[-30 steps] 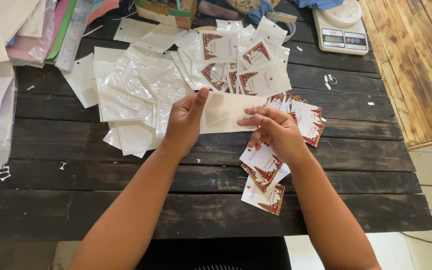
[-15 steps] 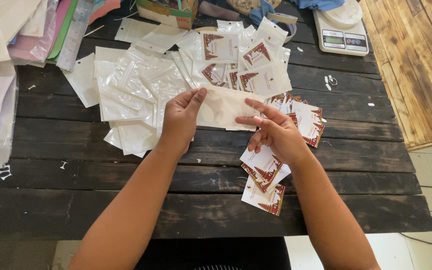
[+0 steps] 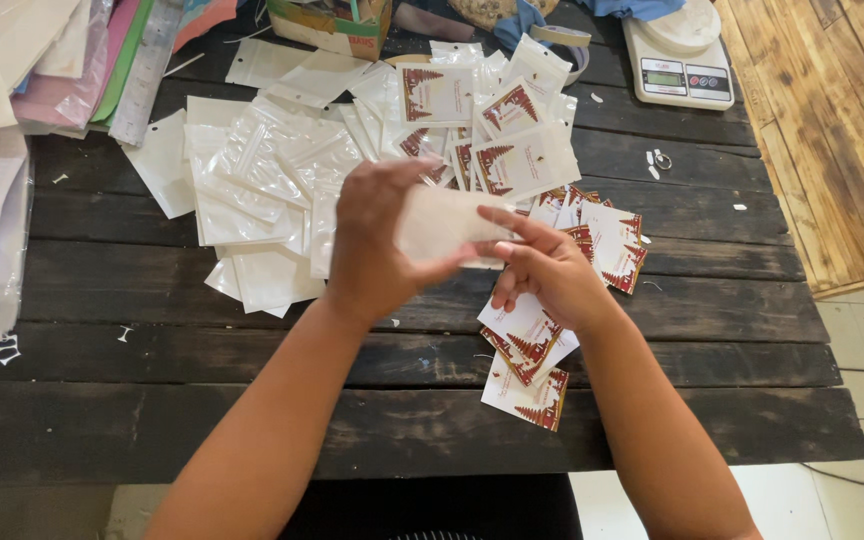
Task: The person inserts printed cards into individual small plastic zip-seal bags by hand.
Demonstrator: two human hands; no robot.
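Note:
Above the dark wooden table, my left hand grips the left end of a small white plastic pouch. My right hand pinches the pouch's right end with thumb and forefinger. A pile of empty white and clear pouches lies left of my hands. Loose white cards with a dark red pattern lie under and beside my right wrist. Behind the hands sits a heap of pouches with such cards inside.
A white kitchen scale stands at the back right. Stacks of paper and coloured sheets fill the left edge, with a ruler beside them. A cardboard box sits at the back. The table's right edge meets a pale wooden bench.
My left hand has turned over and closed around the pouch's left end, lifting it slightly. My right hand stays on the right end, almost unmoved.

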